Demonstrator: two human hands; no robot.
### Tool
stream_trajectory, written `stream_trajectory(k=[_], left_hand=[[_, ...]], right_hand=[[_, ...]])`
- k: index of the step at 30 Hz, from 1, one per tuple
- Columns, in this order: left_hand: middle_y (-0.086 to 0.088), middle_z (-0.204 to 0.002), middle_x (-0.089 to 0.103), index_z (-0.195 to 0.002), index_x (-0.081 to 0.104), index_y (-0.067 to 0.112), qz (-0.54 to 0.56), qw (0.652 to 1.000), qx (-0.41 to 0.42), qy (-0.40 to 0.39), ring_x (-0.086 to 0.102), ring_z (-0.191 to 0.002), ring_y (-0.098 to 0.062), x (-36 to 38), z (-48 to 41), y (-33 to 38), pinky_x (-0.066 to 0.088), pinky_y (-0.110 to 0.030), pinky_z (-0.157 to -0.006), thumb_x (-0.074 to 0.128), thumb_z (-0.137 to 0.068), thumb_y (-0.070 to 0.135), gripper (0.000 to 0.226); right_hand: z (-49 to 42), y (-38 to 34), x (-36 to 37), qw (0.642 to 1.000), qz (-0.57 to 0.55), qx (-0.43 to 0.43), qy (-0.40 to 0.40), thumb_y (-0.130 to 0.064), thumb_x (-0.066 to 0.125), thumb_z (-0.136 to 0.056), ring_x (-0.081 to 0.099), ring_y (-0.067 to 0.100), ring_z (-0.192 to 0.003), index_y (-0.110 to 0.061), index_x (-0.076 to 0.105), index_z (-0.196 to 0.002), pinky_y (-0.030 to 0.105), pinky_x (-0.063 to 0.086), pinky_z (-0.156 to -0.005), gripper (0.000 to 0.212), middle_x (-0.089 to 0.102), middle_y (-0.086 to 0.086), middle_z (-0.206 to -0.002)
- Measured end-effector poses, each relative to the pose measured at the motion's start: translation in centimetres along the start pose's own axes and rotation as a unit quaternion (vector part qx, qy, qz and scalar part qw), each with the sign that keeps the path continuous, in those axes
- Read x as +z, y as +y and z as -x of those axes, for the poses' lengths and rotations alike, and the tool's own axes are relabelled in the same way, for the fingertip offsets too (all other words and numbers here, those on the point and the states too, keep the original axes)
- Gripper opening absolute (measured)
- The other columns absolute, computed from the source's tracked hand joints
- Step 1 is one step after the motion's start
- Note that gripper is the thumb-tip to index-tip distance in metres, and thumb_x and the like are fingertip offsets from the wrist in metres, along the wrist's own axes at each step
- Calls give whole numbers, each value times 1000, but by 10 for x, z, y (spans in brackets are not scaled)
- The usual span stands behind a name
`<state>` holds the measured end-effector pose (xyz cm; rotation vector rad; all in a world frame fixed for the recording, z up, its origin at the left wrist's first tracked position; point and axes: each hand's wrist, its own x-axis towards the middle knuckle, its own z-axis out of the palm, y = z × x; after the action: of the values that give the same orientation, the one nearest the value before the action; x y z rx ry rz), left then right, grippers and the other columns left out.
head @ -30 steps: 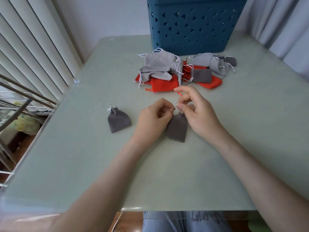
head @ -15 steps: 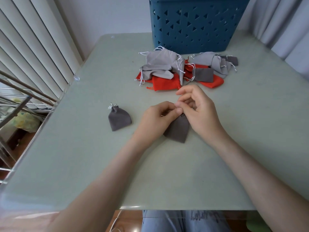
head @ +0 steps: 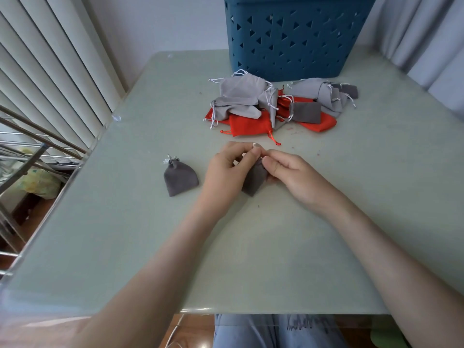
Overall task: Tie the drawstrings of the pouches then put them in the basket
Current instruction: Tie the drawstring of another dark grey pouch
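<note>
On the worktop [head: 251, 259], my left hand [head: 226, 172] and right hand [head: 288, 169] both pinch the neck of a dark grey pouch [head: 253, 183], fingers [head: 256, 153] curled. A second grey pouch [head: 179, 179] lies apart, left, top cinched.

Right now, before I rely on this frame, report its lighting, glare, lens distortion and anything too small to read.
Head view: soft, even daylight, with only faint shadows under the left hand and right hand; a pale glint runs along the near edge of the table; the wide lens bows the blinds and the table sides; the drawstring at the held dark grey pouch is too small to resolve.
</note>
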<state>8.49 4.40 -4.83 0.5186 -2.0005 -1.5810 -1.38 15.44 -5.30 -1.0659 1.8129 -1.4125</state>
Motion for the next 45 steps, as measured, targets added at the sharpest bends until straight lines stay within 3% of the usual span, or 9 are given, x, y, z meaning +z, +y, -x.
stream_trajectory(k=[4,9,16,21,26,28,30,34,45], left_hand=[[2,-93,65,-81,71,32,35,999,17,-29,58,-97,-21,1,1,2,45,-41,-94,55,-91,28,20],[9,-82,52,-92,69,21,-196,971,135,-1,45,-90,-12,6,1,-11,29,-28,-84,43,-92,29,27],[7,-82,49,-97,70,15,-303,923,238,21,44,-80,-18,5,-1,-20,15,-28,-65,38,-93,27,34],[8,-85,50,-105,70,17,-300,933,200,27,43,-85,-16,2,-2,-20,23,-20,-76,45,-94,21,27],[16,-73,59,-108,48,23,-190,974,118,25,58,-81,-12,3,3,-11,34,-27,-82,57,-92,11,22],[15,-68,60,-98,47,23,-150,985,78,42,57,-70,-2,2,2,-8,38,-15,-71,61,-89,11,21],[14,-69,61,-90,55,23,-140,988,52,45,55,-66,2,2,2,-6,37,-11,-62,62,-89,13,12],[10,-80,68,-89,67,19,-117,991,30,50,58,-75,-6,2,0,-6,44,-24,-72,61,-90,16,7],[10,-85,68,-92,68,20,-137,990,36,4,59,-80,-3,4,2,-6,42,-14,-75,58,-91,13,11]], right_hand=[[-3,0,-1,998,52,-27,38,-15,48,-98,56,-7,-83,-35,61,-102,19,42,-82,24,65,-18,-91],[-2,3,-2,996,81,-26,11,-12,52,-95,61,6,-99,-33,58,-97,31,44,-94,22,67,-7,-100],[0,-1,-9,981,189,15,45,-24,51,-96,41,10,-60,-28,55,-67,28,31,-58,29,51,-9,-62],[2,-4,-13,972,217,45,82,-24,47,-96,42,15,-61,-20,57,-67,25,31,-55,31,50,0,-65],[0,-7,-8,993,-13,65,100,-15,45,-98,42,10,-68,-17,56,-70,23,34,-65,30,51,3,-76],[-1,-7,-5,993,-61,44,95,-10,44,-98,44,8,-69,-15,59,-75,19,36,-66,27,57,-3,-77],[0,-8,-2,995,-56,10,86,-7,45,-97,51,4,-72,-16,62,-82,14,41,-69,25,63,-6,-81],[-1,-6,0,994,9,-47,97,-4,52,-93,59,7,-79,-20,64,-87,24,48,-81,21,65,0,-85],[-4,1,2,986,49,-79,136,-2,61,-86,61,9,-74,-26,49,-102,15,41,-74,31,64,-7,-68]])
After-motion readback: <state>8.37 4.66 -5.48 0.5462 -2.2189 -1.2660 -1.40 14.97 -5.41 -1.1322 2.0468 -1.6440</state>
